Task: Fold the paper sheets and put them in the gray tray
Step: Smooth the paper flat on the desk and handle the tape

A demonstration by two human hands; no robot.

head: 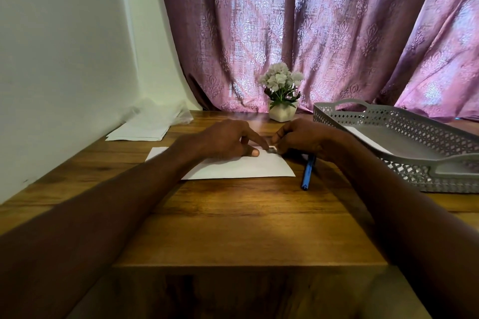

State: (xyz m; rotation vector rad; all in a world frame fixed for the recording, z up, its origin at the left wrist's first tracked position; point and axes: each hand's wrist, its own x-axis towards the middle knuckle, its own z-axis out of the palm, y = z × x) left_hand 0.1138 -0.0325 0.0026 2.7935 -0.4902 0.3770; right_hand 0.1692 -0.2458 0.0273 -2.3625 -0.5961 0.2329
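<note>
Both hands, left (pixel 228 141) and right (pixel 298 138), press my folded sheet (pixel 241 167) flat, gripping nothing; next, lift it into the tray (pixel 404 147).

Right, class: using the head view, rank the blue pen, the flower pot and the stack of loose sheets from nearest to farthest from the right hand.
From the right hand:
1. Blue pen, just below it, near side.
2. Flower pot, just beyond it, by the curtain.
3. Stack of loose sheets, far left, by the wall.
</note>
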